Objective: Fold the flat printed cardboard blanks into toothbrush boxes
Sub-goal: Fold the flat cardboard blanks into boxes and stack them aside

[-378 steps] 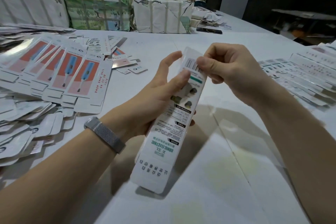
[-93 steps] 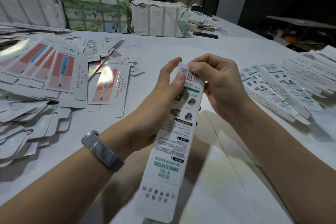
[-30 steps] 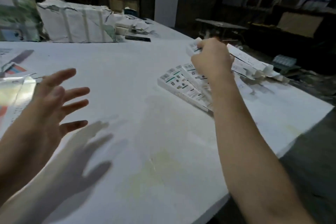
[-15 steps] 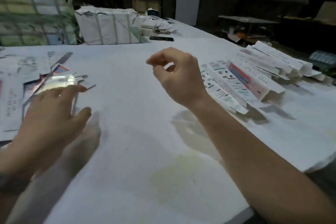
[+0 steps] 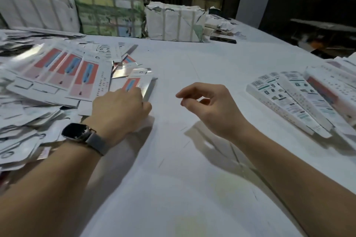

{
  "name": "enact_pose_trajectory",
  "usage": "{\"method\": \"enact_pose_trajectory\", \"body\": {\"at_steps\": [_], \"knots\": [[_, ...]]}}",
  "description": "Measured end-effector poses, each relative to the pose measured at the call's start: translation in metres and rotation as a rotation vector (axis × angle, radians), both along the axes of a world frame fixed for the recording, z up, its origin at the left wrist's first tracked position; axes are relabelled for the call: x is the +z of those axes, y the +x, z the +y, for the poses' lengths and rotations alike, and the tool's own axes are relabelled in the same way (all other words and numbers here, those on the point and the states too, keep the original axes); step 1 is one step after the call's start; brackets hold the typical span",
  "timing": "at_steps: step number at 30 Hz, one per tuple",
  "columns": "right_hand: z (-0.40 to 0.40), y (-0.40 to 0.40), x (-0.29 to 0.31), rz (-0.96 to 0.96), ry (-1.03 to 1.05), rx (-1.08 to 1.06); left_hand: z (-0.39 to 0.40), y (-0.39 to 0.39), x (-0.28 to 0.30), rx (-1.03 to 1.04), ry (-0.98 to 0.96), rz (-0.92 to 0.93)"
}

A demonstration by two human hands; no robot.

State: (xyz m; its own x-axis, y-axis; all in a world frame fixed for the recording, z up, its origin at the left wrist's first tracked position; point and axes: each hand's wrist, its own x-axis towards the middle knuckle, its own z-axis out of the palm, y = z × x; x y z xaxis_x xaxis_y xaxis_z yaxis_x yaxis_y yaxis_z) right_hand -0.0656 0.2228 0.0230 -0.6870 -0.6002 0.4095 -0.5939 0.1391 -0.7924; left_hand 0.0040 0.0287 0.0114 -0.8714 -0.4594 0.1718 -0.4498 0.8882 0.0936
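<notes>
No words or numbers are showing clearly enough to read. The folded boxes (image 5: 289,100) lying on the right are carrying barcodes at their far ends, with green bars, small pictures and rows of tiny print below, but all of it is showing too small and blurry to make out. The flat blanks (image 5: 84,77) lying on the left are showing a red panel with a blue toothbrush picture, plus a column of small marks along one side strip, and these are too blurred to read as well. The smartwatch (image 5: 74,132) screen is staying dark and showing nothing.
</notes>
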Motion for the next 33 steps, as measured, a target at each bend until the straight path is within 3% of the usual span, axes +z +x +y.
{"method": "enact_pose_trajectory", "body": {"at_steps": [2, 4, 8, 10, 15, 18, 21, 25, 30, 33], "knots": [[0.0, -0.002, 0.0, -0.003, -0.025, -0.015, 0.007, -0.001, 0.002, -0.063, 0.019, 0.106], [0.0, -0.004, 0.0, -0.012, -0.075, -0.031, 0.014, 0.001, 0.008, -0.139, 0.187, 0.289], [-0.001, -0.011, 0.004, -0.04, -0.174, -0.063, 0.029, -0.001, 0.02, -0.272, 0.845, 0.608], [0.0, -0.016, 0.005, -0.043, -0.197, -0.097, 0.039, 0.002, 0.021, -0.299, 1.135, 0.573], [0.011, -0.025, 0.011, 0.037, -0.192, -0.239, 0.05, 0.005, 0.018, -0.406, 1.499, 0.385], [0.014, -0.025, 0.014, 0.067, -0.148, -0.237, 0.053, 0.009, 0.016, -0.491, 1.512, 0.334], [0.012, -0.02, 0.012, 0.033, -0.131, -0.091, 0.053, 0.01, 0.017, -0.558, 1.527, 0.323], [0.014, -0.022, 0.012, -0.067, -0.038, 0.058, 0.053, 0.017, 0.022, -0.669, 1.868, 0.304], [0.015, -0.025, 0.007, 0.138, 0.134, -0.023, 0.051, 0.006, 0.017, -0.519, 1.637, 0.396], [0.015, -0.025, 0.006, 0.208, 0.109, -0.064, 0.059, 0.014, 0.021, -0.522, 1.726, 0.317]]}}
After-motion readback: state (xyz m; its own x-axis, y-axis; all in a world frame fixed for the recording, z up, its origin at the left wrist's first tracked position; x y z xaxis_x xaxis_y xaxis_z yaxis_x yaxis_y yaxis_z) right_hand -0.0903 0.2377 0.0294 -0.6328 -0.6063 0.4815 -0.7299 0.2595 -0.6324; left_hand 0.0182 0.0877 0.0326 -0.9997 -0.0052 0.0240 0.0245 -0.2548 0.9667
